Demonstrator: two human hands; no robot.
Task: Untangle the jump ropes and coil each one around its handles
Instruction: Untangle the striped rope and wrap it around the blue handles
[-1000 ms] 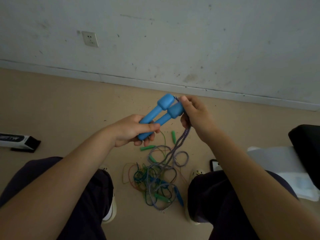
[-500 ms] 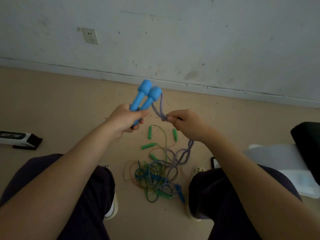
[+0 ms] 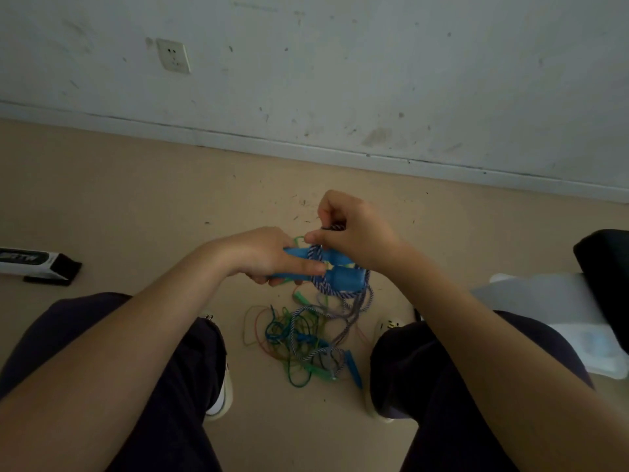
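Bare floor lies open beyond the tangled rope pile, right up to the wall. Knees hem the pile on both sides; a dark box sits well left, white bags crowd the right.

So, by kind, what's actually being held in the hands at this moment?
blue handles: 2, gripped in the left hand
braided rope: 1, pinched by the right hand
Total: 3
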